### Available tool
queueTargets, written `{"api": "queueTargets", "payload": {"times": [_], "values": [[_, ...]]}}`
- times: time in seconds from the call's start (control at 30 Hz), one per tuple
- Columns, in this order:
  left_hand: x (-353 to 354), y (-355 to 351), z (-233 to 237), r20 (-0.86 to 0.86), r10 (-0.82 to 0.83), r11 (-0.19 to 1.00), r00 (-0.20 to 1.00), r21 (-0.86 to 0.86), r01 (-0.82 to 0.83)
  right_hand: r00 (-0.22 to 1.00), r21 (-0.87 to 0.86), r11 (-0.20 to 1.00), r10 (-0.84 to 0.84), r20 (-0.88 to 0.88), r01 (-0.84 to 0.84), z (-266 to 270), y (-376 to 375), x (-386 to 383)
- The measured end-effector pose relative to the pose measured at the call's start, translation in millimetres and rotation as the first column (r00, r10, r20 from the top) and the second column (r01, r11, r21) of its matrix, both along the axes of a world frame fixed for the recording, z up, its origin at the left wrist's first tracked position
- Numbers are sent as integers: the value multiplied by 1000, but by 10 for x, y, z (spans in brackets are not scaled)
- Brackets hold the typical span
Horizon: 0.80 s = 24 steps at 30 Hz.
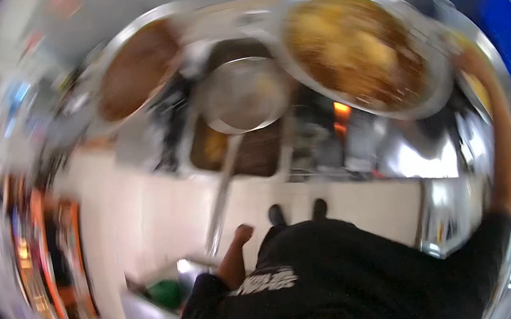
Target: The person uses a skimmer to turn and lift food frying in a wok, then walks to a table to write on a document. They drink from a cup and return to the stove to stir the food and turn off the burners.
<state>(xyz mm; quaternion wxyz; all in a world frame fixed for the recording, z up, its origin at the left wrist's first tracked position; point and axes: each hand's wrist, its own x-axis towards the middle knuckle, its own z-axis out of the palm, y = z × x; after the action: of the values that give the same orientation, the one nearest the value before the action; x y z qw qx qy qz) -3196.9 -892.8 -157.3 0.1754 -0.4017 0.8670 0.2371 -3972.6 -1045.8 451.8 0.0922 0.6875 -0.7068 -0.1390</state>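
Observation:
My left hand (244, 232) is held in front of my body, its fingers curled closed, and no object shows in it. Beside it, apart from it, is the long handle of a round strainer (243, 93), which rests over a rectangular metal well (204, 161). On the right, my right arm stretches forward, and my right hand (470, 60) is at a metal pan (484, 42) with yellow contents. Its fingers are smeared by motion. Next to it, a large wok (441, 91) holds bubbling brown oil with yellow pieces frying in it.
An orange flame (341, 111) burns below the wok. At the left stands another large pan (109, 117) of brown contents. Near my left side is a metal bin (140, 310) with a green object (165, 294). Orange-edged shelving (45, 252) lines the far left, and a blue surface (503, 30) is at right.

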Motion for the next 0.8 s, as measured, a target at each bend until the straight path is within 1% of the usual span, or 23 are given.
{"api": "queueTargets", "payload": {"times": [0.03, 0.07, 0.1, 0.13, 0.17, 0.2, 0.23, 0.27, 0.3, 0.33, 0.37, 0.4, 0.43, 0.47, 0.57, 0.6, 0.67, 0.73, 0.77, 0.8], "values": [[-18, 76, -76, 64, 213, 967, 975, 131, -220, 995, 49, 994, 100, -7, -100, -11, -85, -55], [-69, 156, 6, 93, 277, 947, 956, 144, -288, 980, 122, 975, 193, -35, -188, 1, -165, -90], [-27, 294, -218, 53, 595, 773, 802, 237, -588, 955, 217, 941, 282, -87, -258, 17, -217, -102], [2, 408, -250, -22, 656, 734, 755, 250, -631, 918, 269, 901, 381, -112, -341, 8, -289, -142], [-146, 397, 246, 117, 719, 642, 685, 262, -720, 890, 277, 869, 447, -89, -409, -12, -395, -275], [-131, 382, 475, 104, 459, 833, 882, 293, -469, 752, 259, 748, 650, -105, -611, -130, -477, -609], [-56, 546, 238, 142, 545, 778, 826, 282, -562, 847, 211, 821, 520, 107, -531, -322, -583, -808], [10, 696, -45, 175, 615, 722, 769, 267, -639, 882, 191, 887, 351, 313, -421, -537, -619, -1017], [-11, 746, 78, 171, 607, 723, 776, 287, -628, 850, 201, 935, 158, 503, -293, -745, -653, -1218], [-53, 834, 387, 168, 598, 723, 783, 308, -618, 749, 240, 957, -39, 661, -162, -932, -670, -1370], [-61, 866, 594, 163, 594, 722, 788, 325, -611, 669, 257, 964, -147, 728, -68, -1013, -675, -1343], [3, 956, 458, 214, 587, 715, 780, 314, -625, 568, 272, 962, -239, 788, 27, -1103, -682, -1339], [73, 1084, 187, 262, 581, 709, 771, 302, -637, 549, 242, 966, -254, 796, 96, -1081, -652, -1171], [103, 1129, 55, 305, 574, 705, 760, 287, -648, 531, 207, 964, -265, 805, 167, -1029, -637, -983], [-109, 1004, 787, 350, 733, 487, 583, 329, -809, 331, 330, 936, -353, 875, 125, -1014, -703, -696], [-72, 1046, 663, 271, 713, 570, 647, 313, -760, 346, 306, 942, -334, 877, 134, -1074, -728, -693], [71, 1143, 139, 108, 640, 722, 760, 252, -644, 372, 278, 950, -312, 874, 144, -1105, -758, -655], [94, 1131, -80, 65, 597, 783, 799, 167, -599, 390, 294, 945, -326, 861, 140, -963, -743, -439], [80, 1123, -119, 45, 574, 809, 818, 123, -574, 397, 315, 940, -342, 852, 135, -884, -735, -340], [40, 1096, -51, 1, 515, 854, 857, 94, -512, 392, 325, 936, -352, 850, 135, -865, -747, -335]]}}
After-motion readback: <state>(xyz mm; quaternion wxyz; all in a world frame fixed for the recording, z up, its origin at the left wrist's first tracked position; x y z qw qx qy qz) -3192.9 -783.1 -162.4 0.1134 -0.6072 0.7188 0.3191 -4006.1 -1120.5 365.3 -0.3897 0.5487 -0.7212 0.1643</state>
